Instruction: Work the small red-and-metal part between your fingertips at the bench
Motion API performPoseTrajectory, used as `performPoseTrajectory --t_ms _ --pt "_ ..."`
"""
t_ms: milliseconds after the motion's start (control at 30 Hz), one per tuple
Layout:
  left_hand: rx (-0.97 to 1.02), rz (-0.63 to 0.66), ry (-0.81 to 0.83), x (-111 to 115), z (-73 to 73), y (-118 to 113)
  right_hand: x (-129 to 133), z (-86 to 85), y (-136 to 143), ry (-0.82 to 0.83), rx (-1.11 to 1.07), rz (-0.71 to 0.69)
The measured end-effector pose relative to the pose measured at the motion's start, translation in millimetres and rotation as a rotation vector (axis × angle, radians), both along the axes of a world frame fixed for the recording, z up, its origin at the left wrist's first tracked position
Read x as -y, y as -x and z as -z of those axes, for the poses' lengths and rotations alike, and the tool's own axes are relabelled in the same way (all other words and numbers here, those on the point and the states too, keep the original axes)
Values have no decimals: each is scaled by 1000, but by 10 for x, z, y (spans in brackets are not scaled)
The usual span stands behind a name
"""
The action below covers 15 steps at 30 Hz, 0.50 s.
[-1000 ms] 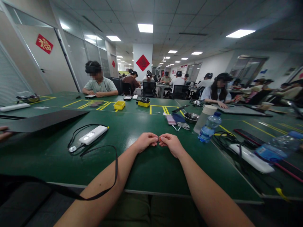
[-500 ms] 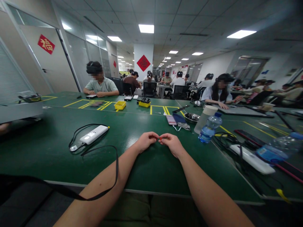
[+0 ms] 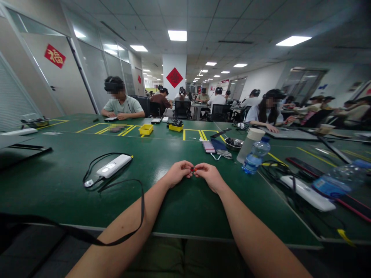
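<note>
My left hand and my right hand meet fingertip to fingertip just above the green table. Between the right thumb and forefinger is a tiny orange-red piece, too small to name. The left fingertips pinch another tiny piece, dark with a bit of red, its kind also unclear. Whether the two pieces touch I cannot tell. Both hands have closed, curled fingers, and my forearms rest over the table's front edge.
A white power bank with a black cable lies left. To the right stand a water bottle, a pale tumbler and a metal bowl. Yellow trays sit farther back. A black strap hangs across my left forearm. Co-workers sit around.
My fingertips have drawn slightly apart, showing a dark bit at the left ones. At the far left, a pale panel has shifted and the hand beside it is gone from view.
</note>
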<state>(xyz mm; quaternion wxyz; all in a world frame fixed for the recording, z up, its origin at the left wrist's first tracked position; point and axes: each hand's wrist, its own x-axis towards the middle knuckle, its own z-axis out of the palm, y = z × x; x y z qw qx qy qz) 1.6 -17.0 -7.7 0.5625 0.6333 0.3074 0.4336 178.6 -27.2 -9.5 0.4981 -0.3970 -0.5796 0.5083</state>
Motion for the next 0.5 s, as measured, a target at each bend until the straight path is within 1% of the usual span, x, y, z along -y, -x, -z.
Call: performPoseTrajectory --t_ms 200,500 --pt "33 23 13 -13 16 -1 7 2 -6 15 6 -1" --pt "23 16 9 34 -20 1 55 -54 -2 -31 20 -4"
